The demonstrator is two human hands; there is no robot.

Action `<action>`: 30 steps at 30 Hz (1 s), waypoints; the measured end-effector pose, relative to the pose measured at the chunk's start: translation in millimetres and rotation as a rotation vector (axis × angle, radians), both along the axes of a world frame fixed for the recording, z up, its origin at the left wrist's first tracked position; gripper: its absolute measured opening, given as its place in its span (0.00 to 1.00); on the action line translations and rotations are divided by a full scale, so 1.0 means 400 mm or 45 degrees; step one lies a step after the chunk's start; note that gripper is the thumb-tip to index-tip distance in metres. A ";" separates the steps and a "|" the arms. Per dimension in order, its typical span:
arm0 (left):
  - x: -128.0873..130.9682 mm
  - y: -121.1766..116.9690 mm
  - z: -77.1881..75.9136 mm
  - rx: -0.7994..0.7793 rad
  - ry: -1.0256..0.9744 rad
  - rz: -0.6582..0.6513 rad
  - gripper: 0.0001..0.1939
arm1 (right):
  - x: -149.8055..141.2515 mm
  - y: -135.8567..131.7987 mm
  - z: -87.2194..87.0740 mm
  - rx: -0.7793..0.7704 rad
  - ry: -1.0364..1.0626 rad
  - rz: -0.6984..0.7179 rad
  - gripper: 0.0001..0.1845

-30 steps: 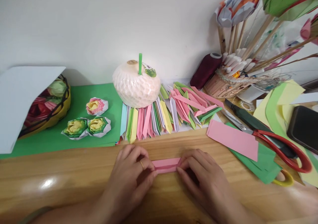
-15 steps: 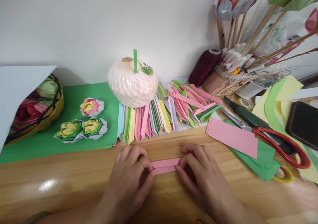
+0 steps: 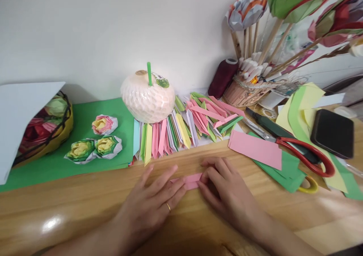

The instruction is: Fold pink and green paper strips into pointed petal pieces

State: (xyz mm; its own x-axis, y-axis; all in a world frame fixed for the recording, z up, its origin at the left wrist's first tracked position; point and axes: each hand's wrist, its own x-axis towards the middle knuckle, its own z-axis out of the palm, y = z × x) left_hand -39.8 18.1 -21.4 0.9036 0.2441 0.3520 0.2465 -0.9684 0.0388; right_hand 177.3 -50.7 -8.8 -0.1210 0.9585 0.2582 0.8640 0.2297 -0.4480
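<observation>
Currently, the folded pink strip (image 3: 193,182) lies on the table between both hands, near its front edge of folded papers. The right hand (image 3: 227,190) pinches the strip's right end, thumb and forefinger closed on the paper, apparently to fix its position. The left hand (image 3: 155,197) is spread, fingers extended over the left end (its thumb's contact cannot be determined), presumably pressing the fold flat. Pink rectangles (image 3: 255,150) sit beside the right hand, probably for easy reach; the scissors (image 3: 326,169) rest just beyond. Surface: glossy wood-grain table (image 3: 85,210), reflecting a light at left. Room: plain pale wall (image 3: 85,29) behind.
</observation>
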 end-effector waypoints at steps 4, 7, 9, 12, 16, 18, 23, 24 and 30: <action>0.001 -0.006 0.001 0.004 0.061 0.029 0.21 | 0.004 -0.014 0.010 0.129 -0.048 -0.032 0.07; 0.005 -0.010 0.009 0.027 0.094 0.042 0.22 | -0.005 -0.037 0.016 0.271 -0.169 0.092 0.13; 0.006 -0.009 0.014 0.037 0.088 0.041 0.22 | -0.019 -0.053 0.014 0.280 -0.258 0.216 0.18; 0.001 -0.004 0.013 0.046 0.070 0.023 0.24 | -0.040 -0.067 0.003 0.267 -0.382 0.171 0.19; -0.014 0.004 -0.011 0.113 0.022 0.007 0.22 | -0.049 -0.075 -0.011 0.279 -0.416 0.136 0.20; -0.021 0.007 -0.023 0.141 0.022 -0.006 0.20 | -0.047 -0.079 -0.013 0.285 -0.401 0.112 0.20; -0.028 0.009 -0.021 0.119 0.046 -0.063 0.22 | -0.026 -0.089 -0.004 0.149 -0.482 0.160 0.24; -0.029 0.008 -0.017 0.102 0.063 -0.068 0.24 | -0.018 -0.088 0.000 0.098 -0.475 0.193 0.26; -0.025 0.000 -0.005 0.064 0.088 -0.103 0.30 | 0.031 -0.073 0.022 -0.093 -0.340 0.366 0.31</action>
State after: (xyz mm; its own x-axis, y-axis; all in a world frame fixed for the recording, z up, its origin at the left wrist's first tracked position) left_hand -49.9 18.1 -23.3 0.9422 0.1528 0.2983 0.1676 -0.9855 -0.0247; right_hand 189.6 -79.7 0.0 -0.4407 0.8904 0.1139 0.8573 0.4551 -0.2407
